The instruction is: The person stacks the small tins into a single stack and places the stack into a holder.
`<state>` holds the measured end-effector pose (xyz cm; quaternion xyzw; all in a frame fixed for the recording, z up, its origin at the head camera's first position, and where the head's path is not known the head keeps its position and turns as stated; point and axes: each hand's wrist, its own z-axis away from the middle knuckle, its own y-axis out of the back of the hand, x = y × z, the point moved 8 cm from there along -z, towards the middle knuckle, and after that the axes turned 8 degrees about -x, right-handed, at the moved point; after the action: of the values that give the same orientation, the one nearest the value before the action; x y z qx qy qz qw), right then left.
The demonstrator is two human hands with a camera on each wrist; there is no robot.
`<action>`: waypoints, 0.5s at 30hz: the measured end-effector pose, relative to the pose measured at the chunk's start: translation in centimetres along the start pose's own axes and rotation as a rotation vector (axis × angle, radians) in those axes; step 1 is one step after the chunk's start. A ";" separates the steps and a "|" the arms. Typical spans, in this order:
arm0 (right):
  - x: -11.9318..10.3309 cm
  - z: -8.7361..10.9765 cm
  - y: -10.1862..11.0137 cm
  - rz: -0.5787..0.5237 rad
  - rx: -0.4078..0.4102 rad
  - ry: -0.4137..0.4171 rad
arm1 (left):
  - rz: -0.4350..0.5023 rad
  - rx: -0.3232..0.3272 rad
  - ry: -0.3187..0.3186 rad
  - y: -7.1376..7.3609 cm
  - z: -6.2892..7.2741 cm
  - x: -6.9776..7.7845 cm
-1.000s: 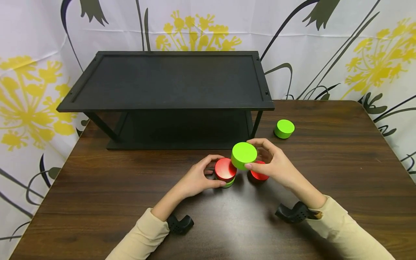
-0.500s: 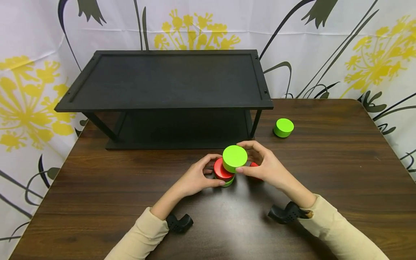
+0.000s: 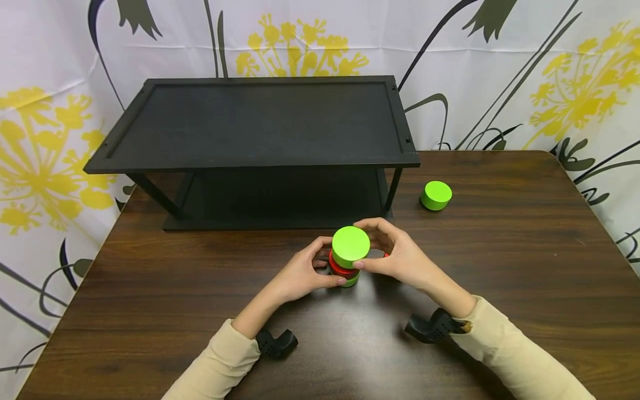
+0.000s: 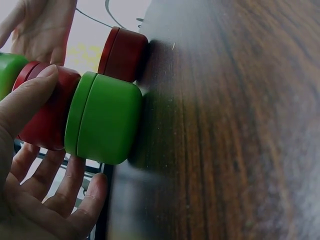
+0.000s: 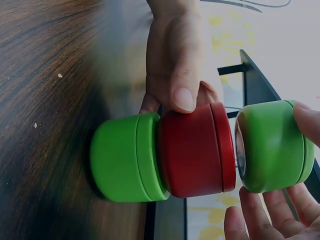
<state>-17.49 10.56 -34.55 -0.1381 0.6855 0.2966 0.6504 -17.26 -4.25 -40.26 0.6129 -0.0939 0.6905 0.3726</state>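
Note:
A round green tin with a lid (image 5: pixel 115 160) stands on the table, and a red tin (image 5: pixel 195 150) sits on top of it. My left hand (image 3: pixel 305 272) holds the red tin, thumb on its near side and fingers around the far side. Just above the red tin, my right hand (image 3: pixel 395 253) grips a second green tin (image 3: pixel 351 244) between thumb and fingers. A narrow gap shows between the two in the right wrist view. Another red tin (image 4: pixel 125 54) stands on the table beside the stack, mostly hidden by my right hand in the head view.
A black two-level shelf (image 3: pixel 270 122) stands behind the hands at the back left of the wooden table (image 3: pixel 150 311). A third green tin (image 3: pixel 436 195) rests right of the shelf. A patterned curtain (image 3: pixel 450 33) hangs behind.
My right hand has carried its green tin leftward, from beside the stack to over the red tin. It now covers most of the other red tin. My left hand has stayed in place.

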 end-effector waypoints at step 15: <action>0.1 -0.1 -0.6 0.008 -0.012 -0.008 | 0.020 -0.011 -0.004 -0.1 0.1 -0.1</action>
<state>-17.25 10.01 -34.80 -0.1381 0.6816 0.3039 0.6511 -17.08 -4.30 -40.40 0.6110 -0.1044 0.6925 0.3691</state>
